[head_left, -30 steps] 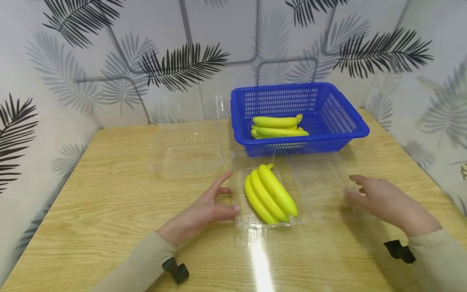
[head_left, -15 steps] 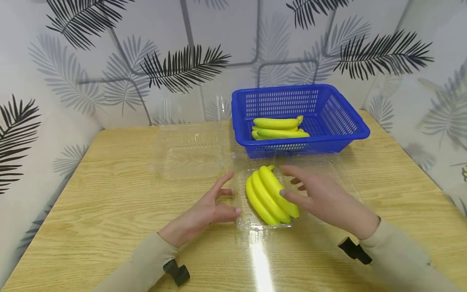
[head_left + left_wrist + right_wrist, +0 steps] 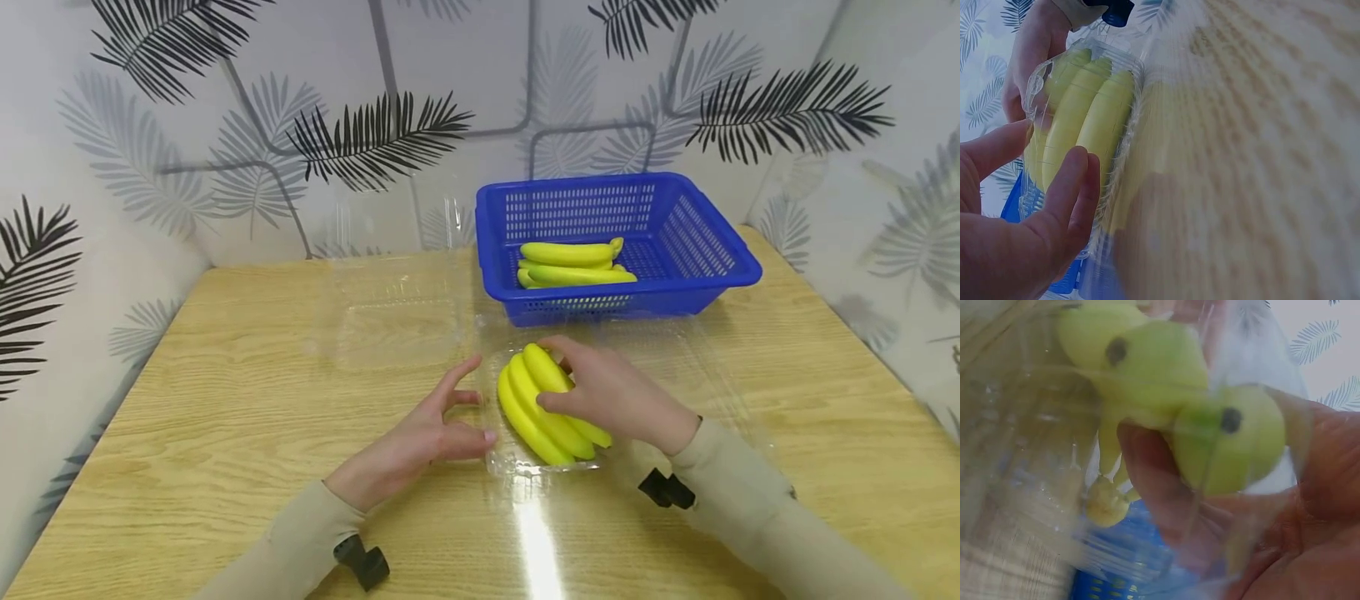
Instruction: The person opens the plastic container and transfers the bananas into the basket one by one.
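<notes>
A bunch of yellow bananas lies in a clear plastic clamshell container in front of me in the head view. My right hand grips the bunch from the right, its thumb over the top. In the right wrist view, fingers curl round one banana of the bunch, seen through the clear plastic. My left hand touches the container's left side with spread, mostly straight fingers. The left wrist view has its fingertips against the ribbed side wall and its thumb by the rim.
Behind the container stands a blue plastic basket with more bananas in it. A second clear clamshell sits back left with its lid raised. The container's transparent lid lies folded out to the right. A patterned wall rises behind.
My right hand has come left from beside the container's lid onto the bananas and taken hold of them. The bunch has shifted slightly left. My left hand has stayed in place.
</notes>
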{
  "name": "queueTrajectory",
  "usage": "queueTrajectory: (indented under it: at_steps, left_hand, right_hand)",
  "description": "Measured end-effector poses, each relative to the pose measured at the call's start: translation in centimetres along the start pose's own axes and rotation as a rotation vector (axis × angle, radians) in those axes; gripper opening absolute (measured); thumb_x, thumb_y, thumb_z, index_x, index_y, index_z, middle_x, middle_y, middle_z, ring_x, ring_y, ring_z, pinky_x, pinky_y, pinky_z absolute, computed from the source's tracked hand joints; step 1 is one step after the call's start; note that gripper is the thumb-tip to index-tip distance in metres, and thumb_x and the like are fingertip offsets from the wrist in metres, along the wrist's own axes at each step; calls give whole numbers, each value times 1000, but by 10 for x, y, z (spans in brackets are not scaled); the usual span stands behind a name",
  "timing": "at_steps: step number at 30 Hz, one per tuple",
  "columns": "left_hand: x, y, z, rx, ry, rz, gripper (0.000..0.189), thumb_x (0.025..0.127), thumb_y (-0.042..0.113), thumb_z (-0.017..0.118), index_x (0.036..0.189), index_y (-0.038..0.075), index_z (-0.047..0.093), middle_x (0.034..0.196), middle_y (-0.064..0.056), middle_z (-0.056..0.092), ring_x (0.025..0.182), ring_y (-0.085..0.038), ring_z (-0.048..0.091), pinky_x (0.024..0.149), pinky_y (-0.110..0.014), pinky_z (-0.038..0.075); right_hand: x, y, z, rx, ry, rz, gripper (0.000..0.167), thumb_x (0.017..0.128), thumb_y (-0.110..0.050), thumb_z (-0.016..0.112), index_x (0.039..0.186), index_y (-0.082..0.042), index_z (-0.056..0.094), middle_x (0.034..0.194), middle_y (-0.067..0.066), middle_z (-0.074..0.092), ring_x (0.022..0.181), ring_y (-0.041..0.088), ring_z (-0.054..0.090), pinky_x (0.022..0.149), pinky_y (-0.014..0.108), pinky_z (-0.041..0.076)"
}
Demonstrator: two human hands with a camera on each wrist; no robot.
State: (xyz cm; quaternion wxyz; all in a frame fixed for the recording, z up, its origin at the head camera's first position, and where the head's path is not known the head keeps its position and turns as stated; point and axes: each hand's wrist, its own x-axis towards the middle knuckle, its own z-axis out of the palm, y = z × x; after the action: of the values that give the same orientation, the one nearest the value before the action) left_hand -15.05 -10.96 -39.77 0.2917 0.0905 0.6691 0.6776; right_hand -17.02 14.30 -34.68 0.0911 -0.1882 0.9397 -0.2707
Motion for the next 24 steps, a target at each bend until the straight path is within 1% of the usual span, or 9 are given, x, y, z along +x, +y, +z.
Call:
queueTrajectory:
  at_steps: [4,8,12,15,19,24]
  left_hand:
    - [0,1,0,-3,0,-3,98,83,16,79,155,42,18,147,-17,28,100,-29,64,95,-44,48]
    - [0,2,1,-21,-15,5,99,83,12,78,155,40,17,147,-18,27,99,-31,65,95,-43,49]
    - [0,1,1,-37,-28,17,99,84,8,77,156,37,16,147,-19,27,99,-32,66,94,-43,50]
    - [-1,1,1,-29,-27,15,99,84,10,78,156,38,15,147,-18,27,101,-33,65,95,-43,49]
    - [-1,1,1,-21,-26,8,99,84,13,78,156,38,15,147,-18,27,101,-33,65,95,-44,49]
    - [-1,2,2,-29,-15,-5,96,85,12,77,155,38,16,146,-17,28,100,-31,65,95,-43,49]
  right_hand:
    - [-1,-1,-4,8,-23,11,68,86,-34,71,144,-9,45,114,9,64,93,21,61,80,40,53]
    - [-4,-1,-10,15,-36,27,60,86,-32,72,138,-13,50,113,8,64,91,20,61,77,37,52]
    - [-8,-3,-15,12,-40,-8,51,86,-28,73,132,-16,54,113,7,65,94,21,61,80,39,51]
    - [-10,-4,-19,9,-35,-52,48,87,-26,73,131,-18,55,114,6,65,96,21,62,82,41,51]
    - [-14,-7,-26,13,-27,-87,46,88,-24,73,131,-20,56,113,5,66,96,20,62,82,41,51]
    - [-19,-10,-34,43,-13,-115,45,89,-22,71,131,-19,55,112,3,65,91,17,61,79,37,51]
